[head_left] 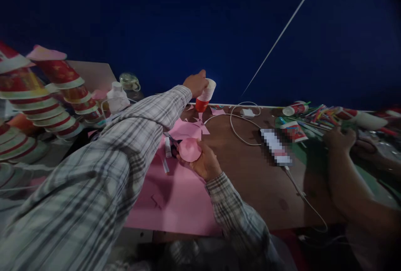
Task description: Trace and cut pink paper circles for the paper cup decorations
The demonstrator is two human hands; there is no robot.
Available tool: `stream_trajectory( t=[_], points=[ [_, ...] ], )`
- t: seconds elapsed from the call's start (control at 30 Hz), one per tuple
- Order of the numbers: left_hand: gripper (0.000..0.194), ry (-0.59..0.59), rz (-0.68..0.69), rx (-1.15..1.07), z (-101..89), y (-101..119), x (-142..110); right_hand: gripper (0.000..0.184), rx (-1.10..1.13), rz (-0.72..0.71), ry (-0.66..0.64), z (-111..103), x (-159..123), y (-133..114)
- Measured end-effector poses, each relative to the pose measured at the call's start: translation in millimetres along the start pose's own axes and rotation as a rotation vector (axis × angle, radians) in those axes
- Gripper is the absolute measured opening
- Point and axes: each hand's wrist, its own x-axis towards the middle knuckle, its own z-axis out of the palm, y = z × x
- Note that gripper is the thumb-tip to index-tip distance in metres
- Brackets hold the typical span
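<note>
My left hand (196, 84) reaches forward in a plaid sleeve, its fingers closed at the upper side of a stack of paper cups (206, 91) with white rims and a red body. Nearer to me, my right hand (207, 163) grips a round pink paper piece (190, 149) by its edge. Dark-handled scissors (174, 147) show just behind the disc, beside the right fingertips; the disc partly covers them, so I cannot tell whether the hand also holds them. Large pink paper sheets (178, 204) lie beneath, with cut scraps (200, 121) near the cups.
Tall leaning stacks of red cups (46, 110) stand at left, by a white bottle (117, 95). A phone (277, 147) with a white cable (247, 142) lies right of centre. Further right, another person's hand (340, 139) is near colourful straws (319, 116). A blue wall rises behind.
</note>
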Motion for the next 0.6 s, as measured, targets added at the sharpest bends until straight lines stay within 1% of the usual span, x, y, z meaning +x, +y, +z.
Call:
stream_trajectory(
  t=[0.1,0.23,0.3,0.4,0.47,0.5,0.53,0.6],
  points=[
    [0.034,0.014,-0.011,-0.003,0.4,1.3,-1.0,0.032,-0.005,-0.004,-0.007,0.9,-0.8,-1.0],
    [0.033,0.116,-0.01,-0.038,0.0,1.6,-1.0,0.029,0.033,-0.02,0.053,2.4,-1.2,-2.3],
    [0.031,0.197,0.005,-0.066,-7.0,2.0,-0.5,0.033,0.044,-0.014,0.032,0.6,-0.6,-3.5],
    [0.027,0.329,0.036,-0.113,-31.0,1.6,-7.6,0.048,0.005,0.021,-0.056,-5.5,0.6,-6.8],
    [0.024,0.386,0.048,-0.133,-53.5,-0.9,-26.2,0.052,-0.03,0.033,-0.092,-9.5,0.9,-10.4],
    [0.02,0.418,0.089,-0.195,-65.0,-3.1,-41.7,0.05,-0.035,0.022,-0.096,-11.1,0.9,-12.5],
    [0.015,0.442,0.117,-0.253,-75.5,-5.9,-61.8,0.047,-0.028,0.0,-0.095,-12.2,0.8,-14.9],
    [0.011,0.459,0.184,-0.288,-91.0,-13.0,-114.7,0.043,-0.011,-0.045,-0.093,-13.3,0.5,-19.6]
  ],
)
